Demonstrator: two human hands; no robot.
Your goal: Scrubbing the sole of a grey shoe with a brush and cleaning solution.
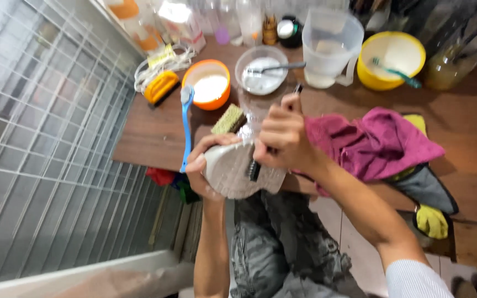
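Observation:
My left hand grips a white shoe from the left, sole turned up toward me. My right hand is closed around a small dark-handled brush, its bristles pressed on the sole and its handle tip sticking up past my fingers. Both hands are held above my lap at the near edge of a brown wooden table.
On the table: a magenta cloth, orange bowl, clear bowl with a spoon, clear jug, yellow bowl, blue long-handled brush, green-yellow sponge, yellow cloths. A white wire grille stands to the left.

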